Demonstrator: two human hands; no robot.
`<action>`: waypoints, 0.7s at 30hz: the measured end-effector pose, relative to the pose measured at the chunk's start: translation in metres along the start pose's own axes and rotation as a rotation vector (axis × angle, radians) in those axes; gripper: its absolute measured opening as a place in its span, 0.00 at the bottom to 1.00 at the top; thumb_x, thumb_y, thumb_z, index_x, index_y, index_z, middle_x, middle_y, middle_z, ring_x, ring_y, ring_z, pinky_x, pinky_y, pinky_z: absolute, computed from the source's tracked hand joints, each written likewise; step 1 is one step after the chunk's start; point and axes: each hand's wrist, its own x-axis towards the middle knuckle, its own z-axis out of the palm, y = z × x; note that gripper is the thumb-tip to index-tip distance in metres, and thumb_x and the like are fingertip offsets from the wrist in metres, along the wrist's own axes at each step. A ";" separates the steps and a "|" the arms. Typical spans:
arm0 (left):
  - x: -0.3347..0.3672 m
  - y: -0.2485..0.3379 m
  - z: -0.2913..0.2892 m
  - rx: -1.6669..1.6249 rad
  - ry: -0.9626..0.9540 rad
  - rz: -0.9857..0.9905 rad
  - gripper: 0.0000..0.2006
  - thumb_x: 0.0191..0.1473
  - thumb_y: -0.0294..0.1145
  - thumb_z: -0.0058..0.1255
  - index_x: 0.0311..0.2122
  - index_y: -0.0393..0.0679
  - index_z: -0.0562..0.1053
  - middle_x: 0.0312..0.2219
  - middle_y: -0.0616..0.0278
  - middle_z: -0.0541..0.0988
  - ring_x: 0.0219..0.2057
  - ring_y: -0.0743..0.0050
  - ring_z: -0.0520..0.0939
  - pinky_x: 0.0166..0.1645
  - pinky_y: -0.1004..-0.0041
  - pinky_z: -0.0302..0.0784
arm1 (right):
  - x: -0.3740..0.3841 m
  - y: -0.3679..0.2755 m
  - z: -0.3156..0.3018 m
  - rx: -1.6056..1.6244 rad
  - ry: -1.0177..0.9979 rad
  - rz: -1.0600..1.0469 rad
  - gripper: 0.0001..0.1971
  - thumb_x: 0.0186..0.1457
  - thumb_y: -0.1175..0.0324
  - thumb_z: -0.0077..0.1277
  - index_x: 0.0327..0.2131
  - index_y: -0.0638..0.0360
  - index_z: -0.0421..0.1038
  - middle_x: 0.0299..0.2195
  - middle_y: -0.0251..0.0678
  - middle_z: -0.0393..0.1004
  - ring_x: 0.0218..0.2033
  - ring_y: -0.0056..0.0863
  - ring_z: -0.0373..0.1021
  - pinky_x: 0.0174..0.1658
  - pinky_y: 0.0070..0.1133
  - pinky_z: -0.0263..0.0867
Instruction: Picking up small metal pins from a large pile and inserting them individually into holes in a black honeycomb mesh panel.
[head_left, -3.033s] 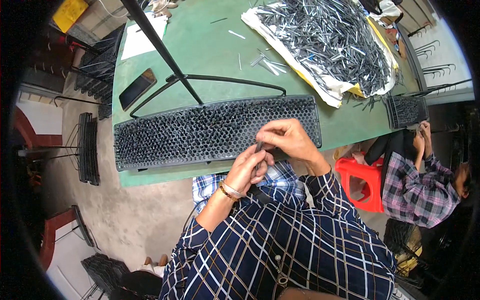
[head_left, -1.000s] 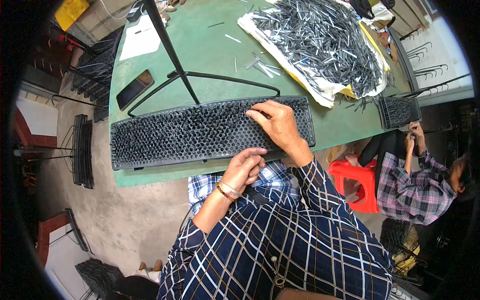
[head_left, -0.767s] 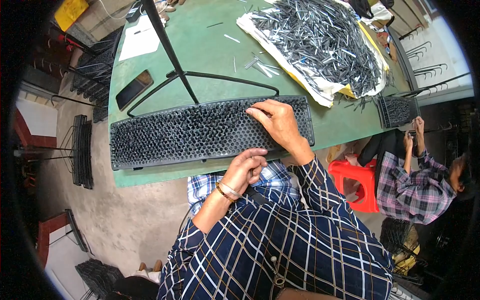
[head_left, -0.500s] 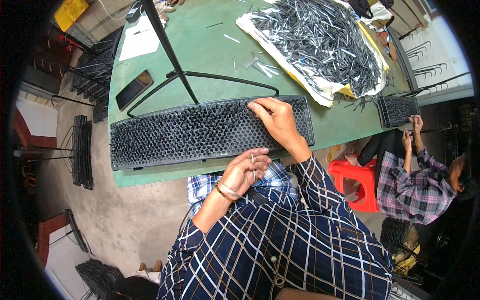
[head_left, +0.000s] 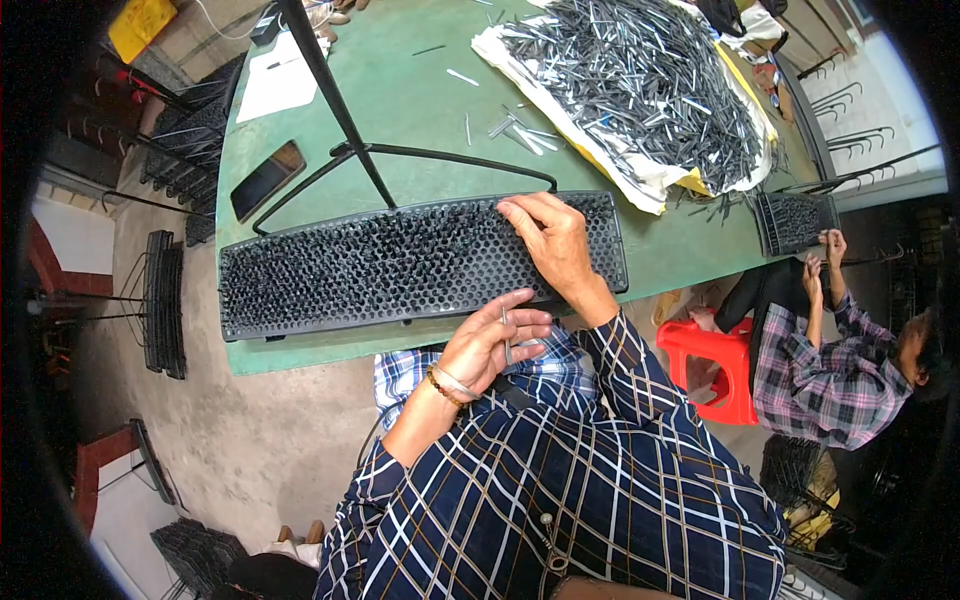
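A long black plastic broom head [head_left: 330,290] lies on the green table with its holed face up. Dark tufts fill much of the left and middle, while rows of bare holes show toward the right. My right hand [head_left: 558,240] rests over the right part, thumb and forefinger pinched at the far rows; whatever is between the fingertips is too small to make out. Palm up at the near edge, my left hand [head_left: 490,345] loosely holds a thin grey strip [head_left: 507,340] across its fingers. A black metal handle frame [head_left: 370,150] rises from the head's far side.
A white-and-yellow sack [head_left: 640,185] bears a heap of grey and black strips [head_left: 640,90] at the far right. Loose strips [head_left: 530,135], a phone [head_left: 268,180] and paper [head_left: 280,75] lie on the table. Another person [head_left: 830,370] works at right near a red stool [head_left: 710,370].
The fingers of my left hand have spread a little and shifted slightly right. My right hand stays nearly in place, pinched over the broom head.
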 end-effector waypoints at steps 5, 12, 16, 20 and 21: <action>-0.001 0.002 0.005 0.097 -0.011 0.066 0.24 0.55 0.26 0.42 0.57 0.37 0.54 0.47 0.48 0.68 0.49 0.58 0.72 0.52 0.61 0.69 | -0.001 0.000 0.003 0.009 0.017 0.014 0.08 0.51 0.68 0.52 0.31 0.64 0.75 0.27 0.41 0.74 0.28 0.36 0.71 0.31 0.25 0.66; -0.001 0.004 0.003 0.109 -0.004 0.080 0.22 0.56 0.29 0.44 0.55 0.35 0.57 0.47 0.45 0.69 0.50 0.57 0.71 0.54 0.63 0.68 | -0.005 0.003 0.009 -0.282 0.032 -0.180 0.10 0.47 0.65 0.56 0.30 0.61 0.73 0.28 0.38 0.66 0.26 0.37 0.69 0.29 0.28 0.65; 0.001 0.005 -0.001 -0.007 0.000 0.112 0.20 0.57 0.28 0.41 0.54 0.35 0.58 0.48 0.45 0.68 0.49 0.57 0.71 0.54 0.62 0.67 | -0.007 0.000 0.001 -0.232 0.007 -0.207 0.09 0.47 0.70 0.54 0.33 0.61 0.74 0.29 0.39 0.68 0.28 0.34 0.69 0.29 0.24 0.65; 0.002 0.011 0.002 -0.173 0.074 0.246 0.20 0.57 0.27 0.40 0.54 0.37 0.57 0.49 0.43 0.66 0.51 0.54 0.70 0.55 0.60 0.66 | -0.024 -0.018 -0.033 0.058 -0.274 -0.367 0.11 0.42 0.77 0.54 0.34 0.60 0.74 0.33 0.39 0.70 0.32 0.33 0.70 0.33 0.22 0.66; 0.002 0.010 -0.004 -0.192 0.105 0.278 0.19 0.57 0.25 0.39 0.54 0.38 0.57 0.50 0.43 0.65 0.52 0.54 0.69 0.56 0.61 0.66 | -0.029 -0.025 -0.036 0.078 -0.341 -0.430 0.12 0.40 0.76 0.53 0.34 0.59 0.74 0.34 0.38 0.70 0.33 0.33 0.70 0.33 0.24 0.65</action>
